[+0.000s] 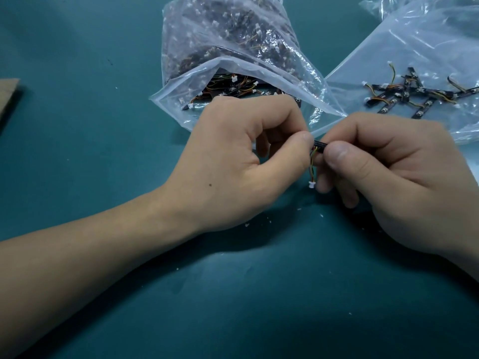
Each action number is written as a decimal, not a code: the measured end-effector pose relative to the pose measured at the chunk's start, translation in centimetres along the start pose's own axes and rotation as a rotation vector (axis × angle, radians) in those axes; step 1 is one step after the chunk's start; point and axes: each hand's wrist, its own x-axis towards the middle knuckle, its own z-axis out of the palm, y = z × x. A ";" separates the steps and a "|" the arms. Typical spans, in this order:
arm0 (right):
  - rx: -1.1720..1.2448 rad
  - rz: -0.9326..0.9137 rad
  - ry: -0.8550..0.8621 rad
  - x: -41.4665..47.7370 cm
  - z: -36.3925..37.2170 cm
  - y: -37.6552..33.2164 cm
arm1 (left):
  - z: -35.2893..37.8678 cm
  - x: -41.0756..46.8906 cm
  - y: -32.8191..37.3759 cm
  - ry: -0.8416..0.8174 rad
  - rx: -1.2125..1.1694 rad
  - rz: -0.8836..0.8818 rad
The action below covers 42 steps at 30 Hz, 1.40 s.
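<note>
Open plastic bag of wired strips, flat bag, cardboard, teal mat

A blue-green table; far middle lies a full bag; far right, a flat bag; left, cardboard; near, white bits.

I see even overhead light, soft shadows on the green mat. Glare streaks the plastic bags; the black strip looks soft, frame edges bow.

Full bag centre-back, flat bag right — strips on it, cardboard far left
</note>
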 end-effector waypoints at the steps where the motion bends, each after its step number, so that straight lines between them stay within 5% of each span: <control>1: -0.016 -0.006 -0.003 0.0 0.0 0.1 | 0.0 0.0 0.0 -0.001 0.008 0.005; 33: 0.152 0.033 0.030 0.1 -0.2 0.6 | 0.0 0.0 0.1 -0.038 0.042 -0.042; 42: 0.116 0.045 0.031 0.2 0.0 0.4 | 0.0 0.1 0.2 -0.240 0.197 -0.007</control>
